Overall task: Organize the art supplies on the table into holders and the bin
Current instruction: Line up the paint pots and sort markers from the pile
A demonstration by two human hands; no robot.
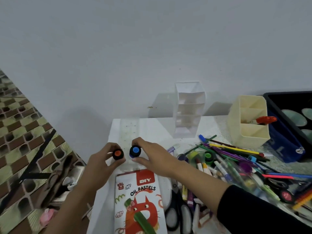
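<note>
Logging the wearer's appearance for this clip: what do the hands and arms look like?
The left hand and right hand are bare, with no gloves, rings or watch visible. The left forearm shows no sleeve. The right arm wears a plain black fabric sleeve from mid-forearm up.

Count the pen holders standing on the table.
2. A clear tiered holder stands at centre back; a cream divided holder stands to its right, beside the blue bin. None appears hidden.
</note>
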